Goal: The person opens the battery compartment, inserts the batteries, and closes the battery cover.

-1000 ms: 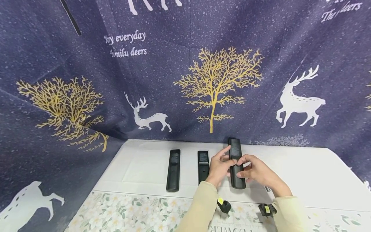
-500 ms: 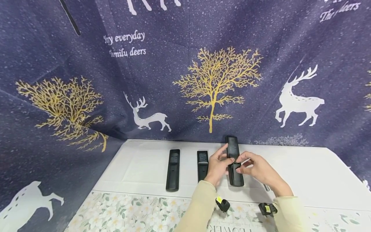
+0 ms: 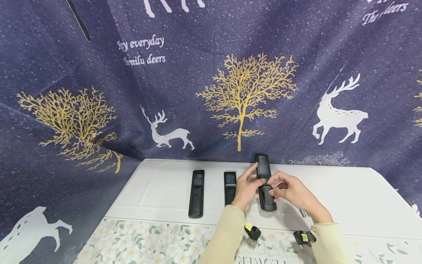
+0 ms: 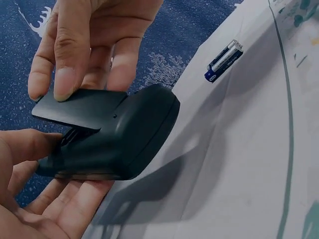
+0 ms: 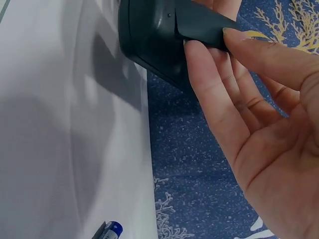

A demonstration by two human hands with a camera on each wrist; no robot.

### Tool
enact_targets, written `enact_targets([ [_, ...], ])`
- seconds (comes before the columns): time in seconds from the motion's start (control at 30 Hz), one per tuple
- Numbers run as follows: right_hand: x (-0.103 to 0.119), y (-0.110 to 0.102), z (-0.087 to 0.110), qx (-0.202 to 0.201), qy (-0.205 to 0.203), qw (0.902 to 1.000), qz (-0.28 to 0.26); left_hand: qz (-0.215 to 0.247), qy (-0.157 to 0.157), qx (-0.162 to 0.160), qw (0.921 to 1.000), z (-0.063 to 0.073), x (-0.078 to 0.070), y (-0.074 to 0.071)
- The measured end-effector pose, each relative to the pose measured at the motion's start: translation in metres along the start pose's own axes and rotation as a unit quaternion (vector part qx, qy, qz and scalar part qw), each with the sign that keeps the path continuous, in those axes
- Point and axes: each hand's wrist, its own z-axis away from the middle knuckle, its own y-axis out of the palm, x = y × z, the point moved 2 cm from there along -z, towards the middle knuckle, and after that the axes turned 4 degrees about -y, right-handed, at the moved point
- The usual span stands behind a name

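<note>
My left hand grips a black remote control, back side up and raised off the table in the left wrist view. Its battery cover is tilted up at one end, leaving a dark gap over the compartment. My right hand pinches the raised cover between thumb and fingers, plainest in the right wrist view. What lies inside the compartment is hidden. Blue-and-silver batteries lie on the white table beside the hands; a blue battery end shows at the lower edge of the right wrist view.
Two more black remotes lie face down: a long one at the left and a shorter one, partly behind my left wrist. A dark blue deer-print cloth hangs behind the white table. Floral cloth covers the front.
The remote has shifted slightly left and away from me. Its battery cover, flush a second ago, now stands lifted at one end in my right fingers.
</note>
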Motion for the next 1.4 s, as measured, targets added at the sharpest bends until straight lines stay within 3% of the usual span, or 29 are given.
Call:
enact_targets([
  [0.53,-0.007,-0.025,0.011,-0.052,0.01,0.9981,0.031,0.001,-0.008,-0.012,0.9999,-0.001,0.0,-0.001],
  [0.93,-0.034,-0.023,0.013,-0.01,0.073,0.9972,0.016,-0.009,-0.009,-0.01,0.9999,0.0,-0.002,-0.002],
  [1.4,-0.04,-0.016,0.011,-0.029,0.095,0.9886,0.113,-0.009,-0.014,-0.006,0.9998,0.001,-0.002,-0.001],
])
